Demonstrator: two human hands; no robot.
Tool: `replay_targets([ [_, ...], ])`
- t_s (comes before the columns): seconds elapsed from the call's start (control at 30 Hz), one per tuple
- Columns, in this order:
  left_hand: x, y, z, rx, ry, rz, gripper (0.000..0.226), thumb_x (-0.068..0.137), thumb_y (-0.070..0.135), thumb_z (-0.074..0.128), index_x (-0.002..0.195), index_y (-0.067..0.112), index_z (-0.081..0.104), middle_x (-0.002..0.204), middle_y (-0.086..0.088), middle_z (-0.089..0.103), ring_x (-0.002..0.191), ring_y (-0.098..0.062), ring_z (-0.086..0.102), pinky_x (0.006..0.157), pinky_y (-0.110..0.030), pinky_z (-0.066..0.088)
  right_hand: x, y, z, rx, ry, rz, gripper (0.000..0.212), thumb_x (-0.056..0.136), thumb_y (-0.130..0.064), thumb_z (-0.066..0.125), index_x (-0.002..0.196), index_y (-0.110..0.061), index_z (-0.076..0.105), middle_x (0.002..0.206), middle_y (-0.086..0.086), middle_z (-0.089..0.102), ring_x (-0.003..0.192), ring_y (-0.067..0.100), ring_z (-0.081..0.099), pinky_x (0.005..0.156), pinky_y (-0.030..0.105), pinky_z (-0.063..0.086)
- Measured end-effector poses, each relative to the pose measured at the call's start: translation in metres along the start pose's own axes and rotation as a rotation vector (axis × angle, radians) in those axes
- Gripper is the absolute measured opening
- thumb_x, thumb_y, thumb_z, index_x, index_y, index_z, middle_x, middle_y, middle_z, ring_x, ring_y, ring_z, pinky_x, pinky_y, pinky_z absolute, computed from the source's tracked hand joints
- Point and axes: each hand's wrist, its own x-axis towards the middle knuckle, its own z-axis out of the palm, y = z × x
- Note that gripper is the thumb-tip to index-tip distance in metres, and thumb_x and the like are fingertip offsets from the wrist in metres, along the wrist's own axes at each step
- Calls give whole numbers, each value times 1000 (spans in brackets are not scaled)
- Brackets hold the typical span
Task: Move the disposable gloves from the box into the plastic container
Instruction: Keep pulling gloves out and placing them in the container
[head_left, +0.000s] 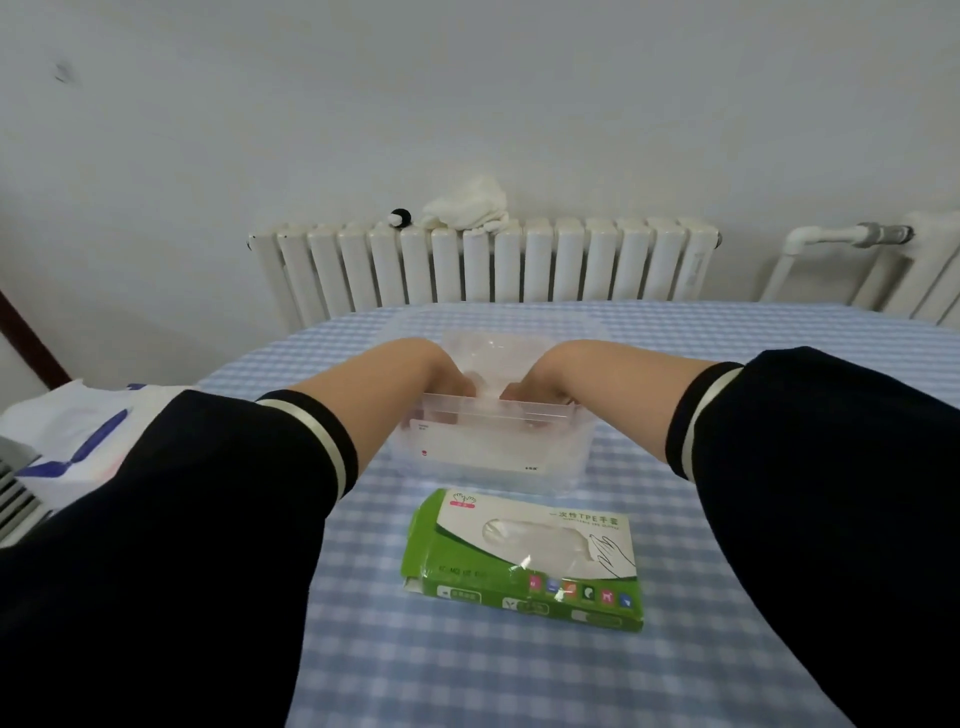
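A blue-and-white checked tabletop (467, 675) fills the lower view, with a white radiator (483, 265) against the wall beyond it and a crumpled white cloth (467, 202) lying on top. Two dark sleeves with pale cuff stripes reach in from either side and cover much of the cloth. In the middle stands the clear plastic container (493, 452), carrying a white label on its near wall whose small print is too fine to read. Just in front of it lies the green and white glove box (524, 556), flat on the tabletop, printed "TPE" among Chinese characters beside a line drawing of a hand; its left end flap looks open. The left hand (447, 382) and right hand (535, 387) both dip inside the container, fingers hidden behind its rim, so their hold cannot be made out. Pale, filmy disposable gloves (488, 395) show only dimly between them in the container.
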Motion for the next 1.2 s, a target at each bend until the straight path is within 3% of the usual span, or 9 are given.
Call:
replay_targets([
  [0.2,-5,-4,-2,128,-61,125,55,98,24,49,149,30,29,127,-11,58,105,-29,64,98,-42,50,-6,-3,1,-63,12,-42,42,98,-24,46,139,-14,44,137,10,49,101,27,60,75,33,48],
  [0.3,-12,-6,-4,162,-69,213,42,97,12,51,138,19,46,116,-9,62,105,-31,66,96,-41,53,-22,0,2,-12,149,-73,39,101,-16,43,139,-5,47,137,16,51,121,34,54,96,38,44],
  [0.43,-28,-12,-10,163,88,287,18,95,17,59,110,9,67,106,-5,69,83,-17,70,79,-29,58,-42,9,-2,7,378,-176,32,94,-19,60,126,-11,60,111,4,65,97,24,61,86,32,46],
  [0.53,-48,-16,-15,169,356,305,18,96,7,50,99,14,66,97,-4,63,75,-15,60,68,-24,48,-64,22,3,41,645,-246,21,95,-26,59,114,-18,66,109,-4,65,103,17,60,82,27,43],
  [0.63,-69,-22,-3,37,842,428,24,99,11,46,108,19,67,104,5,67,86,-10,59,75,-22,41,-94,27,22,334,812,-398,13,95,-28,58,99,-22,69,83,-12,66,84,8,63,75,25,47],
  [0.73,-92,-24,39,-271,1074,727,20,100,24,49,111,24,66,87,16,66,67,2,56,63,-12,40,-115,28,53,696,654,-608,3,88,-19,69,87,-17,71,69,-2,70,64,7,65,65,21,52],
  [0.83,-94,-28,86,-220,1182,917,24,95,31,50,106,20,68,87,14,66,67,-3,55,62,-21,45,-113,29,81,632,462,-658,2,86,-19,72,87,-20,71,77,-7,72,69,-1,63,71,18,52],
  [1.03,-73,-27,142,-162,743,757,71,79,73,37,132,27,52,125,15,58,114,-3,52,93,-23,42,-76,29,121,280,375,-583,19,92,-28,61,109,-33,69,127,-19,49,109,0,50,96,24,42],
  [1.2,-63,-25,165,-177,550,723,94,68,67,72,145,36,28,137,19,44,125,-4,39,95,-17,30,-63,29,129,358,364,-701,30,93,-14,62,119,-25,70,130,-9,49,117,0,41,94,1,28],
])
